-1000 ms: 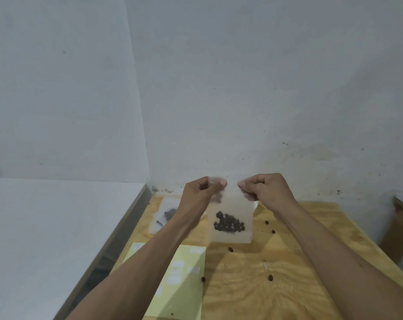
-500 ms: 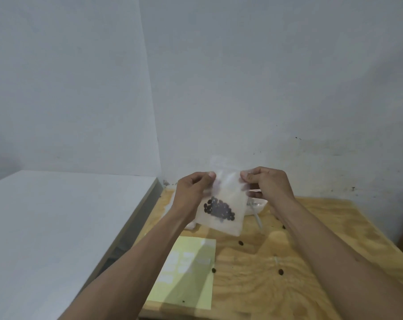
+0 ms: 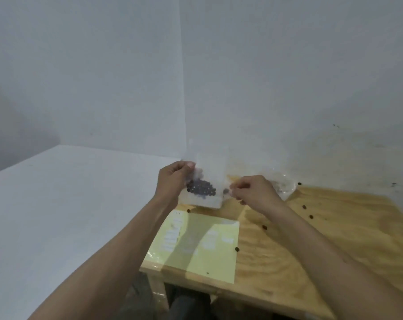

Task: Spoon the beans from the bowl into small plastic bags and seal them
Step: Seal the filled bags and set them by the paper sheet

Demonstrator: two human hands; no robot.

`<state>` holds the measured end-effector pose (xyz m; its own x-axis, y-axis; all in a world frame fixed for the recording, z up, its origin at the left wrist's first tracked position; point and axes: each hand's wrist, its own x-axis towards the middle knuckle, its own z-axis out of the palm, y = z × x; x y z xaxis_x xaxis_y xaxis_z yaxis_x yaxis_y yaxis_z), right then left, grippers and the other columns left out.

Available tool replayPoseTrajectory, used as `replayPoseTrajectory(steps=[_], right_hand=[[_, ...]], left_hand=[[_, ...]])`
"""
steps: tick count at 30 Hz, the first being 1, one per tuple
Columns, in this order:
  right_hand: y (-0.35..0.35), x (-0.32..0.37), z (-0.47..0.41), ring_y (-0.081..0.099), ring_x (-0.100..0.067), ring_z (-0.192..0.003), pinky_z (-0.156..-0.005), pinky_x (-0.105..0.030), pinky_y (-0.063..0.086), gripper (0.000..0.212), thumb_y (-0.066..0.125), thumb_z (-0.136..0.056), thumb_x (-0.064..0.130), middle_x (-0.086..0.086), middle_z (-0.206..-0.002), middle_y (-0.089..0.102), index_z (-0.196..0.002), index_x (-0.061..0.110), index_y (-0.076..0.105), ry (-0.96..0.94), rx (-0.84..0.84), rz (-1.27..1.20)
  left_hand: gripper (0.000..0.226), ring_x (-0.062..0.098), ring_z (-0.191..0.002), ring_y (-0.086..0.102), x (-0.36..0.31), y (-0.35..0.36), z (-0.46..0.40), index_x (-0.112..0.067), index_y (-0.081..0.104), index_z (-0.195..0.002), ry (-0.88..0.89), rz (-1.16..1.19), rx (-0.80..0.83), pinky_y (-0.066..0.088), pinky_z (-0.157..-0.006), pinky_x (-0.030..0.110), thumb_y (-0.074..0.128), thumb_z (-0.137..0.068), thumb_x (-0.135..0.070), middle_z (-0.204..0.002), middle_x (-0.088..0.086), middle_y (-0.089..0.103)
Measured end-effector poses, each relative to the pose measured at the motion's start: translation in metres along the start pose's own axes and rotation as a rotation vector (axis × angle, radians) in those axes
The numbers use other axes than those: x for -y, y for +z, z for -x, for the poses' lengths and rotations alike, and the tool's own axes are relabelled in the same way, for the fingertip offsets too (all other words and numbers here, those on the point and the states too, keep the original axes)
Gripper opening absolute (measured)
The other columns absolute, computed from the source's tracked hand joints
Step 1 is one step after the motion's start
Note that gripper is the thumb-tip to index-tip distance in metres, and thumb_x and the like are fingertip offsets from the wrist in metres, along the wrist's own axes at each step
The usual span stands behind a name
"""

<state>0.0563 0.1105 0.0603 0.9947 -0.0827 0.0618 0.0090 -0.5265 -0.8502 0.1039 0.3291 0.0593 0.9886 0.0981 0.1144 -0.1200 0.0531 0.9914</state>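
Note:
A small clear plastic bag (image 3: 208,172) with a clump of dark beans (image 3: 201,190) in its lower part hangs above the far left corner of the wooden table (image 3: 334,239). My left hand (image 3: 172,181) pinches the bag's upper left corner. My right hand (image 3: 253,192) has its fingers curled, and its fingertips pinch the bag's right edge lower down, level with the beans. The bag's top edge is blurred against the wall. I cannot make out the bowl or the spoon.
A pale yellow-green sheet (image 3: 196,245) lies on the table's near left part. Several loose beans (image 3: 264,227) are scattered on the wood. Something of crumpled clear plastic (image 3: 282,188) sits at the back by the wall. A white surface (image 3: 57,204) adjoins on the left.
The view has swung so the table sits further right. The bag tilted and came lower towards the table's left corner. My right hand slid from the bag's top down to its right edge.

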Motion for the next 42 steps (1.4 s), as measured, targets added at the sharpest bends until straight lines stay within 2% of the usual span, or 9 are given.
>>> replayPoseTrajectory(steps=[4, 8, 10, 14, 18, 22, 31, 36, 42], right_hand=[[0.037, -0.001, 0.017, 0.068, -0.006, -0.076, -0.069, -0.024, 0.055, 0.015, 0.069, -0.092, 0.020, 0.014, -0.093, 0.073, -0.099, 0.016, 0.082, -0.098, 0.260, 0.273], [0.081, 0.008, 0.017, 0.068, -0.035, -0.089, -0.080, -0.045, 0.058, 0.022, 0.065, -0.091, 0.017, -0.017, -0.099, 0.075, -0.097, -0.002, 0.075, -0.097, 0.305, 0.353], [0.103, 0.010, 0.012, 0.066, -0.043, -0.082, -0.067, -0.047, 0.056, 0.021, 0.063, -0.086, 0.013, -0.024, -0.085, 0.072, -0.081, -0.005, 0.071, -0.096, 0.310, 0.391], [0.134, 0.011, 0.004, 0.048, -0.027, -0.058, -0.056, -0.032, 0.038, 0.024, 0.060, -0.084, 0.008, -0.017, -0.064, 0.052, -0.061, 0.006, 0.056, -0.044, 0.277, 0.436], [0.148, 0.014, 0.004, 0.069, -0.036, -0.076, -0.059, -0.042, 0.055, 0.024, 0.065, -0.084, 0.021, -0.018, -0.089, 0.074, -0.086, -0.001, 0.074, -0.030, 0.250, 0.422], [0.152, 0.017, 0.001, 0.047, -0.024, -0.048, -0.052, -0.030, 0.039, 0.040, 0.065, -0.088, 0.030, -0.004, -0.051, 0.047, -0.056, 0.012, 0.049, -0.005, 0.205, 0.491], [0.159, 0.030, -0.006, 0.039, -0.021, -0.050, -0.049, -0.022, 0.029, 0.026, 0.060, -0.080, 0.008, -0.001, -0.059, 0.041, -0.063, 0.013, 0.043, 0.196, 0.219, 0.510], [0.161, 0.030, -0.009, 0.038, -0.022, -0.055, -0.060, -0.031, 0.033, 0.021, 0.062, -0.067, 0.003, -0.006, -0.059, 0.040, -0.059, 0.013, 0.045, 0.246, 0.277, 0.416], [0.160, 0.029, -0.011, 0.033, -0.020, -0.049, -0.049, -0.024, 0.023, 0.027, 0.054, -0.088, 0.009, -0.004, -0.060, 0.036, -0.066, 0.012, 0.040, 0.215, 0.318, 0.472]], left_hand=[[0.018, 0.028, -0.098, 0.074, 0.009, -0.019, 0.006, -0.012, 0.079, -0.096, -0.030, 0.063, -0.074, 0.058, -0.094, 0.050, 0.074, -0.088, -0.027, -0.096, 0.008, 0.079], [0.015, 0.020, -0.092, 0.075, 0.013, -0.034, 0.005, -0.013, 0.078, -0.098, 0.005, 0.037, -0.142, 0.059, -0.089, 0.041, 0.071, -0.092, -0.024, -0.094, 0.006, 0.079], [0.013, 0.019, -0.093, 0.075, 0.016, -0.040, 0.002, -0.016, 0.078, -0.096, 0.028, 0.017, -0.156, 0.059, -0.087, 0.037, 0.072, -0.092, -0.027, -0.094, 0.003, 0.079], [0.016, 0.008, -0.084, 0.073, 0.024, -0.053, -0.002, -0.014, 0.077, -0.100, 0.054, -0.032, -0.190, 0.057, -0.080, 0.026, 0.069, -0.095, -0.026, -0.090, -0.002, 0.078], [0.015, 0.006, -0.084, 0.073, 0.032, -0.063, -0.004, -0.014, 0.076, -0.102, 0.050, -0.015, -0.196, 0.055, -0.073, 0.017, 0.068, -0.096, -0.024, -0.092, -0.001, 0.079], [0.015, 0.005, -0.085, 0.072, 0.037, -0.067, -0.006, -0.015, 0.076, -0.101, 0.045, 0.006, -0.212, 0.051, -0.071, 0.015, 0.067, -0.096, -0.024, -0.093, 0.000, 0.079], [0.016, 0.002, -0.085, 0.071, 0.039, -0.074, -0.009, -0.014, 0.076, -0.104, 0.025, 0.029, -0.238, 0.048, -0.071, 0.013, 0.066, -0.097, -0.024, -0.096, 0.000, 0.078], [0.016, 0.009, -0.091, 0.073, 0.041, -0.074, -0.007, -0.015, 0.075, -0.103, 0.013, 0.034, -0.221, 0.049, -0.073, 0.015, 0.066, -0.096, -0.025, -0.097, 0.002, 0.079], [0.012, 0.008, -0.086, 0.074, 0.040, -0.073, -0.006, -0.016, 0.075, -0.100, 0.001, 0.050, -0.219, 0.050, -0.067, 0.012, 0.066, -0.096, -0.023, -0.094, 0.003, 0.079]])
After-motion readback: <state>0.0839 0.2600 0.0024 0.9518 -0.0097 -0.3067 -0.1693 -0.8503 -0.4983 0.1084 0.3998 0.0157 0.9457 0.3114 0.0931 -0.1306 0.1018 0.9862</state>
